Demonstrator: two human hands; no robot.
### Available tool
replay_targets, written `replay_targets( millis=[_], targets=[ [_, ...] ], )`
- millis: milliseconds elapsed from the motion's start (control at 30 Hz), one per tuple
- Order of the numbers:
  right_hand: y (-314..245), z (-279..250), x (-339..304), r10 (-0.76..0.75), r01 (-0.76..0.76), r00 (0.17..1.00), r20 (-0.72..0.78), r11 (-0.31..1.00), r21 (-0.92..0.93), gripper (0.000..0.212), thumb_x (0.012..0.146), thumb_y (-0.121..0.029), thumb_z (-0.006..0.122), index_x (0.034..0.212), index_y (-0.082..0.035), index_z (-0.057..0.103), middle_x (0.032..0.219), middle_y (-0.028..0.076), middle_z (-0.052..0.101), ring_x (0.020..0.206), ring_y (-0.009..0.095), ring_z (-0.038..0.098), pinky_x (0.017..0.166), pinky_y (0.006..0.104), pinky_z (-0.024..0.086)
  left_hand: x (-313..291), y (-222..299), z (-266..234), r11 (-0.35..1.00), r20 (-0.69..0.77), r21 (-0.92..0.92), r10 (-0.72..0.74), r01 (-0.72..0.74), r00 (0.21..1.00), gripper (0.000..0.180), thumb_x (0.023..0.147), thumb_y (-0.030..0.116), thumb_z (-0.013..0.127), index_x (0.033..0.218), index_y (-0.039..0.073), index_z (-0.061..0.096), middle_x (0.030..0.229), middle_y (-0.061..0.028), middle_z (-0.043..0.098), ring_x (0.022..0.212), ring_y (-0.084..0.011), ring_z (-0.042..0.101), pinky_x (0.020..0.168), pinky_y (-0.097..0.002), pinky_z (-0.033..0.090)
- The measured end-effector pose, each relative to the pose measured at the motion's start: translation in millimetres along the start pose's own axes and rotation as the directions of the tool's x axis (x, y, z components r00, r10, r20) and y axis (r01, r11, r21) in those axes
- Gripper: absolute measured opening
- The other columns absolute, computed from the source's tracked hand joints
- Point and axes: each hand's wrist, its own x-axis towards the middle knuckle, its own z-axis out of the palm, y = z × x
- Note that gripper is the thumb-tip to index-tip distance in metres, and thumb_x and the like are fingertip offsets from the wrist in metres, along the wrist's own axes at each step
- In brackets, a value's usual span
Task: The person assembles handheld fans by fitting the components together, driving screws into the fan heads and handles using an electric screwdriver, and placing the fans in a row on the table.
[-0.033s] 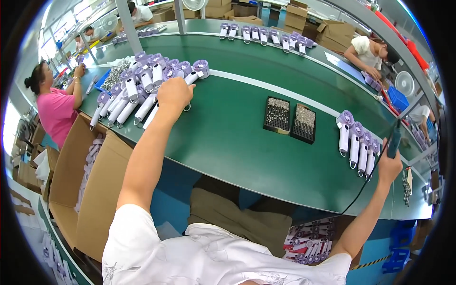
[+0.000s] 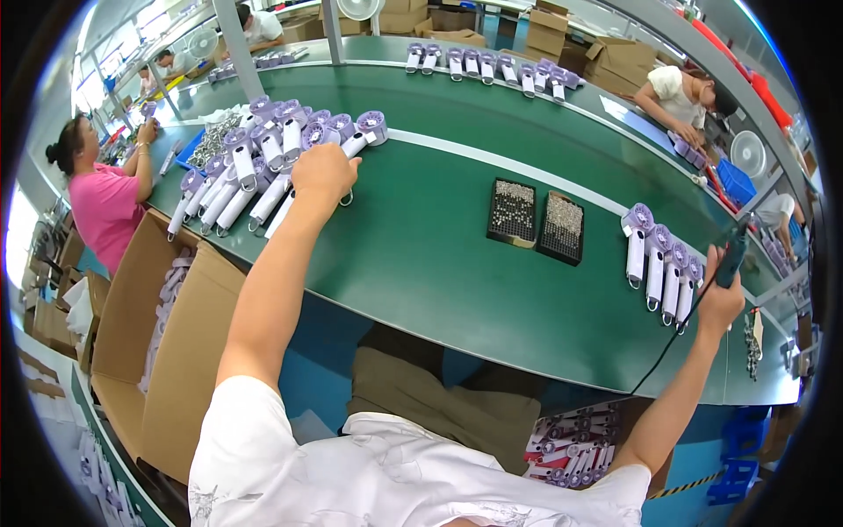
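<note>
My left hand point(image 2: 323, 172) is closed over a white and lilac handheld fan point(image 2: 314, 134) at the right edge of a heap. The palm hides most of that fan. Other handheld fans point(image 2: 235, 209) lie piled around it, with wire loops at their handle ends. At the far right, my right hand point(image 2: 723, 301) grips a dark teal electric screwdriver point(image 2: 731, 263), held upright, its black cord point(image 2: 663, 358) hanging down past the table edge. Just left of that hand lies a row of several more fans point(image 2: 656, 268) on the green table point(image 2: 413, 255).
Two black trays point(image 2: 511, 212) of small metal screws sit mid-table. Behind the heap stands a blue bin point(image 2: 195, 151) of metal parts. An open carton point(image 2: 189, 351) holding fans is at lower left. Co-workers sit at left point(image 2: 107, 198) and far right point(image 2: 685, 98). A metal post point(image 2: 237, 53) rises behind.
My right hand and the screwdriver have shifted very slightly, the tool's top leaning a little further right. My left hand stays in place on the fan.
</note>
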Motion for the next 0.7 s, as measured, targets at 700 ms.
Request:
replay_targets(
  millis=[700],
  targets=[
    [-198.9,90.9,-127.4,-0.336,-0.329,0.833,0.440,0.339,0.881,0.025,0.085,0.002,0.077,0.110,0.002,0.072,0.077,0.006,0.070,0.065,0.011,0.068,0.055,0.0248,0.054,-81.9,25.8,20.5,-0.146,0.086,-0.981,0.265,0.128,0.960,0.038,0.107,0.025,0.043,0.121,-0.007,0.058,0.100,-0.0203,0.073,0.084,-0.0314,0.073,0.080,-0.0438,0.060]
  ],
)
